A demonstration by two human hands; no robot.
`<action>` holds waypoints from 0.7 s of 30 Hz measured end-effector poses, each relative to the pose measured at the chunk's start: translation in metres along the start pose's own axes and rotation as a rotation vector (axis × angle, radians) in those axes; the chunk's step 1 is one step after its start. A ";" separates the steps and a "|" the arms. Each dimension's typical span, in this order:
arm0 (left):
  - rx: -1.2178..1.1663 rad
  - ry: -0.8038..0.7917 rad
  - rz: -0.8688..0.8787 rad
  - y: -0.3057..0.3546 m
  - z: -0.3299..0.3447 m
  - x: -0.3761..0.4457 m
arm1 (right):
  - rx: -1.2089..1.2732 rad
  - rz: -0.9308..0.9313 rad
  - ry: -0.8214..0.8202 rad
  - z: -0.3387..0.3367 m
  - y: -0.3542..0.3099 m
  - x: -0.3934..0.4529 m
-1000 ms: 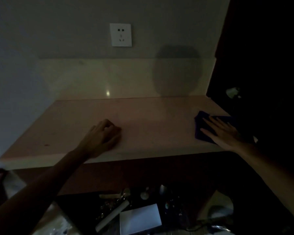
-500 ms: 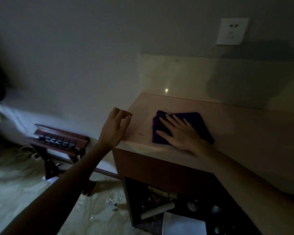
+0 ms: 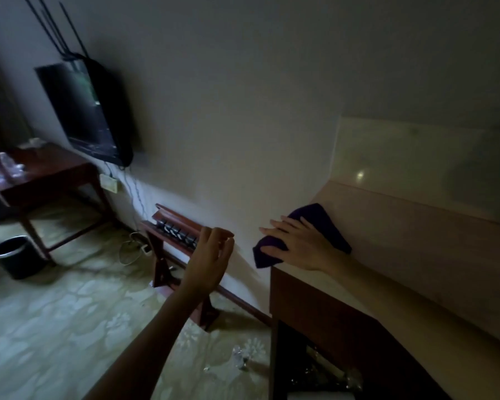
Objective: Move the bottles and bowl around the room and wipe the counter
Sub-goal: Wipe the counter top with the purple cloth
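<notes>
The right hand hides the middle of the purple cloth at the bench corner. Clear items on the side table blur together. The bench's right side runs out of frame.

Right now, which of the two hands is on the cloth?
The right hand: it lies flat, fingers straight, on the purple cloth at the counter's left end. The left hand hangs in the air beside the counter, holding nothing.
</notes>
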State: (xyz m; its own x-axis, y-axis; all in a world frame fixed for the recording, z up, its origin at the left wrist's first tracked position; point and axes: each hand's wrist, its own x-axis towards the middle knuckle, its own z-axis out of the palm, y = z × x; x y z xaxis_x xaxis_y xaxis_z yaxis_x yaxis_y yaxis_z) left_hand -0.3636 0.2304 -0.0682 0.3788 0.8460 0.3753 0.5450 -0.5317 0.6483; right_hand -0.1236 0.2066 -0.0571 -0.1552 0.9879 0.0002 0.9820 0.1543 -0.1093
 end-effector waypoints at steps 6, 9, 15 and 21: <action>0.031 -0.041 0.138 0.051 0.038 0.015 | -0.005 -0.027 0.031 0.000 0.022 -0.051; 0.020 -0.049 0.221 0.079 0.057 0.023 | 0.012 0.040 0.018 -0.003 0.042 -0.082; 0.042 -0.136 0.342 0.137 0.119 0.017 | 0.008 0.245 0.016 -0.013 0.112 -0.187; 0.099 -0.314 0.610 0.220 0.197 -0.011 | 0.016 0.467 0.057 -0.022 0.176 -0.316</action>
State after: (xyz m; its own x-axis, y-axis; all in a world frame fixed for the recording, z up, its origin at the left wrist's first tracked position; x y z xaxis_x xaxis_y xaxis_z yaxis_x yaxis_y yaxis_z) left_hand -0.1008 0.0961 -0.0606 0.8297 0.3509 0.4342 0.2259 -0.9223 0.3137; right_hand 0.1004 -0.0781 -0.0542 0.3093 0.9510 0.0016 0.9435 -0.3067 -0.1255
